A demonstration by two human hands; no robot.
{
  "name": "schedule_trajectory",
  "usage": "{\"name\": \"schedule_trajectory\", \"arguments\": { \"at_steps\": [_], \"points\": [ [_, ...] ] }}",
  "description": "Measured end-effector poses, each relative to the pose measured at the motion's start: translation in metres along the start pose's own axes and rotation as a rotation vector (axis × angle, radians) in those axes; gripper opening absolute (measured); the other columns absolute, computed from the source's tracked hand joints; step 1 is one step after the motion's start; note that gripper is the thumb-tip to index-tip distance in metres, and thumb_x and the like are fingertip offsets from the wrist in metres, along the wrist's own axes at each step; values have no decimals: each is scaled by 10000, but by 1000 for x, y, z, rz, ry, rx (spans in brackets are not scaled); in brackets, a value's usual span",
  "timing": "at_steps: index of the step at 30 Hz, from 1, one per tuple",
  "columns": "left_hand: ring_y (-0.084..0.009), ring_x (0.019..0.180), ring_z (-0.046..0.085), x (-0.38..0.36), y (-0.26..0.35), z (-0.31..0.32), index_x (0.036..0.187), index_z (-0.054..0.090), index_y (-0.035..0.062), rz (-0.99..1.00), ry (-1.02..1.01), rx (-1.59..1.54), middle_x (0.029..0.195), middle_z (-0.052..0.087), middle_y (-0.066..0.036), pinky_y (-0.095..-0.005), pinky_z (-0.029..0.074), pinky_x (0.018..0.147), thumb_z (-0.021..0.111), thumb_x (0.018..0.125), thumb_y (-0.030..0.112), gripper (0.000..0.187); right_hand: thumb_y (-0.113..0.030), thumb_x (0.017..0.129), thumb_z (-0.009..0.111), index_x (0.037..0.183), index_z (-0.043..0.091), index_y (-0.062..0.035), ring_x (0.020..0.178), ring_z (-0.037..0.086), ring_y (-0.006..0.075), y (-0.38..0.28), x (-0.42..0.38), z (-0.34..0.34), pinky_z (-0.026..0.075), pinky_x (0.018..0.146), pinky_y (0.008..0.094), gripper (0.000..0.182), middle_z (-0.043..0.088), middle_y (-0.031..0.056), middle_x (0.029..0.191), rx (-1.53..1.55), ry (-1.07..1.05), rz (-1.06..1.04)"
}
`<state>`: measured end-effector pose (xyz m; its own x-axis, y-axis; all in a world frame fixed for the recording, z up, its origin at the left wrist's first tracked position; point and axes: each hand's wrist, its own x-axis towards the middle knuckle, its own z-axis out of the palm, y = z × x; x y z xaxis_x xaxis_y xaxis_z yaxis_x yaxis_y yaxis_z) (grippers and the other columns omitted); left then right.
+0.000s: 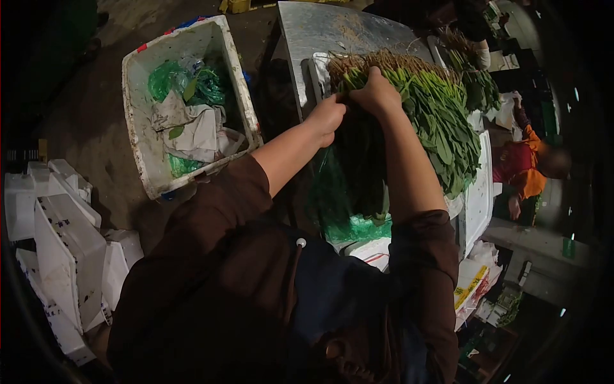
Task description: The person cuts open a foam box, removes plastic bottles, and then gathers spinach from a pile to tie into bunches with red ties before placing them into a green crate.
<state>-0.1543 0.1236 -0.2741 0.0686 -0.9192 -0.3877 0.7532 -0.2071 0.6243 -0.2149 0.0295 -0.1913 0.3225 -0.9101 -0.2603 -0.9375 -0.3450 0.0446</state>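
Gripping a big bundle of leafy greens near its root end, both hands were closed on the stems: left hand at the left side, right hand on top, likely to keep the bunch together. Greens lay across a white foam box beside the metal table. Left, on the floor, an open foam box held green bags and paper. Far right, another person in orange crouched.
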Motion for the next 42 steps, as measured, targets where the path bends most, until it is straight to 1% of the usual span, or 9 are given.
{"name": "schedule_trajectory", "arguments": {
  "at_steps": [9, 11, 15, 19, 22, 25, 31, 39, 42],
  "points": [
    [-155, 956, 578, -6, 4, -9, 1195, 519, 105, -22, -167, -195, 1061, 588, -29, -303, 481, 806, 410, 826, -27, 407, -413, 637, 702, 1085, 566, -8, 1020, 607, 307, 21, 1, -4, 471, 865, 408, 619, 632, 194, 1061, 147, -40, -132],
    [-156, 965, 577, -8, 6, -9, 1202, 514, 110, -33, -166, -171, 1066, 585, -30, -310, 483, 807, 406, 836, -17, 402, -270, 693, 721, 1196, 522, 25, 886, 639, 233, 39, 11, 5, 497, 796, 321, 616, 655, 152, 983, 345, 61, -229],
    [-161, 955, 578, -10, 10, -3, 1213, 499, 123, -66, -53, -116, 1068, 580, -36, -325, 482, 801, 391, 873, 33, 368, -162, 742, 688, 1085, 560, 64, 748, 627, 174, 34, -28, -42, 515, 678, 293, 431, 649, 141, 908, 871, -68, -127],
    [-158, 913, 580, -3, 13, 7, 1206, 495, 127, -98, 111, -50, 1046, 584, -43, -327, 478, 779, 384, 892, 71, 338, -179, 722, 699, 1067, 569, 50, 733, 622, 173, 40, -13, -34, 513, 684, 300, 434, 651, 132, 900, 849, -44, -89],
    [-151, 858, 575, 10, 6, 8, 1193, 503, 124, -44, 79, 21, 1009, 590, -42, -321, 472, 748, 393, 895, 86, 320, -418, 645, 709, 1105, 595, -7, 951, 632, 332, 19, 1, -23, 486, 838, 385, 627, 651, 197, 1020, 247, 3, -39],
    [-149, 825, 563, 18, 1, 5, 1197, 505, 118, 1, 85, 29, 982, 589, -39, -312, 465, 735, 407, 890, 79, 325, -417, 626, 723, 1072, 620, 0, 976, 628, 334, 6, 12, -5, 484, 844, 385, 619, 652, 209, 1005, 121, 34, 11],
    [-169, 901, 559, 6, -2, -3, 1218, 492, 100, 20, 13, 21, 1022, 578, -40, -313, 453, 805, 424, 884, 76, 341, -411, 607, 742, 1124, 582, 38, 982, 624, 333, 10, 28, -3, 485, 850, 369, 704, 639, 226, 1038, 228, -204, -58],
    [-186, 1007, 536, -4, -2, 6, 1321, 381, 106, 134, -12, -1, 1119, 549, -54, -312, 440, 864, 422, 938, 120, 385, -348, 617, 756, 1062, 594, 59, 864, 649, 294, 19, 3, -17, 508, 769, 353, 624, 656, 214, 953, 363, 34, -174],
    [-180, 1048, 527, -11, 10, 14, 1327, 380, 120, -3, 56, 37, 1147, 532, -60, -297, 438, 871, 467, 951, 169, 389, -304, 645, 759, 1073, 576, 54, 837, 645, 255, 24, -14, -32, 509, 755, 332, 587, 655, 192, 929, 527, 13, -153]
  ]
}}
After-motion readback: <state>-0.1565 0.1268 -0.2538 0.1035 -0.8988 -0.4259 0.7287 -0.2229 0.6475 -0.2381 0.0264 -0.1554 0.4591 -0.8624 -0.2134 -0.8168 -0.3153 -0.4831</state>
